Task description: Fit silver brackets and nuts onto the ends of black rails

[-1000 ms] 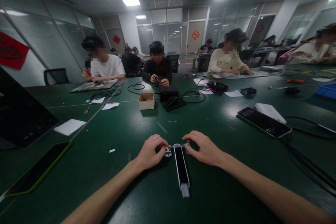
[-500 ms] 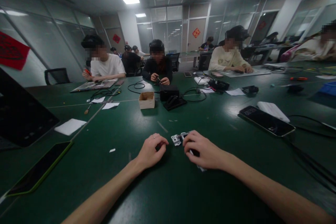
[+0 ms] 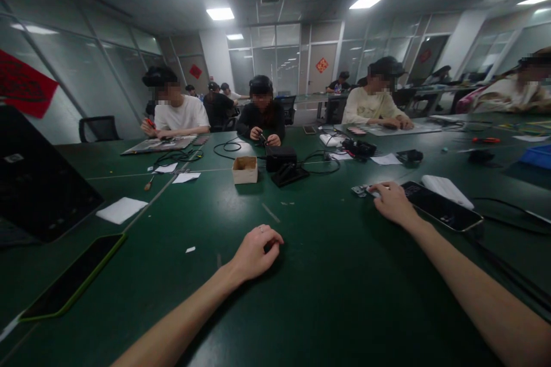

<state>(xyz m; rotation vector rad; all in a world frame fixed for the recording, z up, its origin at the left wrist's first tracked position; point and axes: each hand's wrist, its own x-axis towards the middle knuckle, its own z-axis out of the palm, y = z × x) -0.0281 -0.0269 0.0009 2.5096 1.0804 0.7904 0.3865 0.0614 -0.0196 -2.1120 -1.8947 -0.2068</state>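
Silver metal shows in a small bracket [image 3: 360, 190] lying on the dark green bench [image 3: 327, 281], just left of the black smartphone [image 3: 441, 211]; take that phone as your landmark. Your right hand [image 3: 392, 204] is the nearer one, right beside the phone's left end, with its fingertips [image 3: 375, 193] touching the bracket's right end; the bracket's long axis runs roughly sideways across your view, leading left away from those fingertips; its exact shape is too small to make out. Your right grip is bent down onto the metal, but you cannot tell from this view whether it is closed on the bracket or only resting against it. Your left hand [image 3: 257, 253] lies well to the near left of the phone, well apart from the bracket; its grip is curled closed against the bench, with nothing showing in it. A folded white cloth [image 3: 445, 191] sits just beyond the phone, touching its far edge; a small cardboard box [image 3: 244, 170] and a black power unit [image 3: 280, 158] stand well left of the phone; further off, across the bench, a co-worker's hands [image 3: 262, 139] work at a small object of their own.
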